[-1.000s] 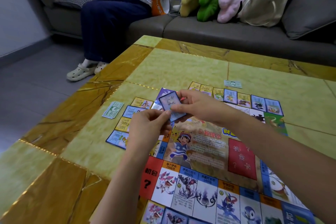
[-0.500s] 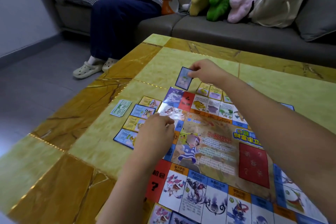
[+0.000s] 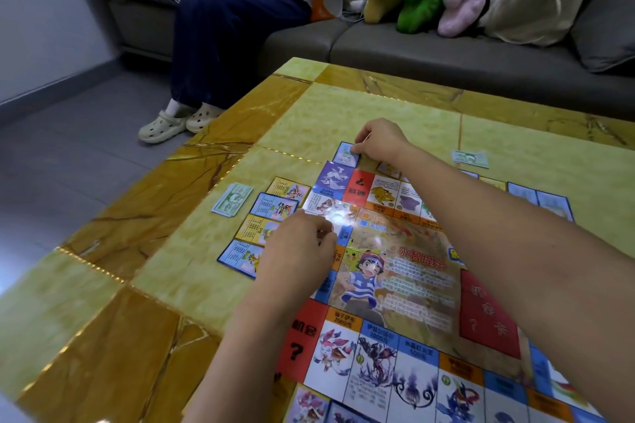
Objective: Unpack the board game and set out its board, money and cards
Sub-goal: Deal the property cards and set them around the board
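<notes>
the right hand [image 3: 376,141] has come down since half a second ago: the card [image 3: 345,155] it held in the air now lies on the desk [image 3: 360,106], just past the board's far-left corner. nearest, the board [image 3: 488,326] lies open and flat, a thin glossy sheet with glare on it. the left hand [image 3: 299,247] rests on its left edge with fingers curled; whether it holds more cards i cannot tell. just left of it a row of four cards [image 3: 275,208] runs along the board, and a small pile of money [image 3: 232,199] lies left of those, apart. farther on, the right hand pinches the card at its far edge. a single note [image 3: 470,159] lies near the board's far side. i judge the card light, fairly stiff and slippery: flat on the smooth desk, it is best taken by an edge or corner, or slid, not pressed from above. beyond the desk a person [image 3: 223,31] sits on a sofa.
</notes>
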